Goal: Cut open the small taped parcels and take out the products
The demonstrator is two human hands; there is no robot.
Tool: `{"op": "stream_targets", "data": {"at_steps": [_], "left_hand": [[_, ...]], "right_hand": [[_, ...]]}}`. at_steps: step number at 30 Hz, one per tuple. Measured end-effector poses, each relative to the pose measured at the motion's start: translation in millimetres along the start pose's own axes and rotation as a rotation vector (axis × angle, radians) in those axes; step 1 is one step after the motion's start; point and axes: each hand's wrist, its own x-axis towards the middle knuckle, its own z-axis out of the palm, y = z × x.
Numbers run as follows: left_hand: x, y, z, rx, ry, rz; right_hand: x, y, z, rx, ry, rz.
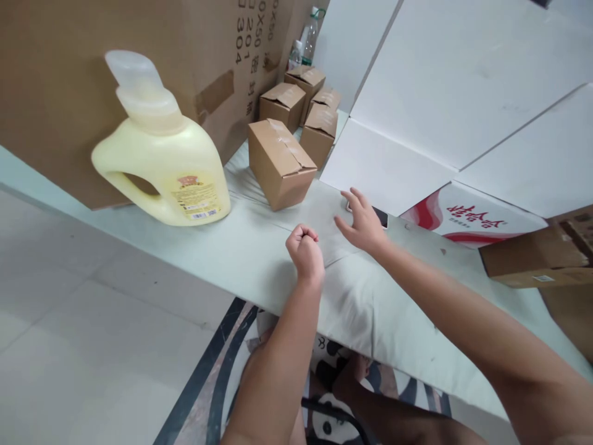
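My left hand point(307, 254) is curled into a fist just above the pale cloth on the table. A small red spot shows at its fingers, and whatever lies inside the fist is hidden. To its right, my right hand point(364, 224) is open with fingers spread and holds nothing. Beneath and behind that hand lies a dark phone point(380, 217), partly covered from view. The nearest brown carton point(283, 164) stands beyond my left hand, tilted in the view, its top flaps taped down.
At left stands a large pale-yellow detergent jug point(162, 154) before a big cardboard box point(204, 55). Several small cartons point(319, 127) and clear bottles point(309, 40) are behind. White boxes point(393, 164), a red-and-white carton point(482, 216) and a brown box point(532, 256) line the right.
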Motion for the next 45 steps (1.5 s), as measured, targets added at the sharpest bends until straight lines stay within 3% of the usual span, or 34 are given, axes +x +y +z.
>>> {"op": "stream_targets", "data": {"at_steps": [3,7,10,13,16,19,24,25,27,30,33,36,41,44,45], "left_hand": [[-4,-6,6.1,0.003,-0.005,0.011],[-1,-8,8.6,0.025,-0.017,-0.005],[6,-11,9.0,0.045,-0.054,0.023],[11,-14,7.9,0.136,-0.022,0.18],[9,-12,5.1,0.218,0.015,0.462],[0,-3,1.7,0.284,-0.025,0.715],[-14,27,-4.1,0.379,0.132,0.926],[-14,31,-5.1,0.383,0.128,0.915],[-11,33,-6.0,0.392,0.002,0.819],[-8,17,-1.0,0.367,-0.382,0.518],[-17,-6,9.9,0.371,-0.749,0.214],[-35,-20,18.3,0.474,-0.968,0.111],[-47,-27,25.4,0.487,-0.962,0.128],[-45,-31,32.3,0.503,-0.943,0.135],[-45,-33,34.9,0.531,-0.945,0.134]], "right_hand": [[50,-39,4,0.073,0.011,-0.015],[115,-89,34,0.138,-0.031,0.077],[135,-99,62,0.117,-0.021,0.177],[129,-89,71,0.115,0.028,0.115],[104,-73,58,0.094,0.021,0.029],[58,-56,33,0.059,0.002,-0.023],[-72,-23,-15,0.024,0.033,-0.062],[-101,-15,-26,0.021,0.036,-0.029],[-155,1,-46,0.027,0.043,0.042],[-216,28,-69,0.056,0.125,0.182],[-246,54,-73,0.114,0.272,0.308],[-257,70,-61,0.21,0.385,0.343],[-265,89,-36,0.358,0.542,0.401],[-271,117,-34,0.41,0.695,0.572],[-273,127,-36,0.362,0.693,0.653]]}}
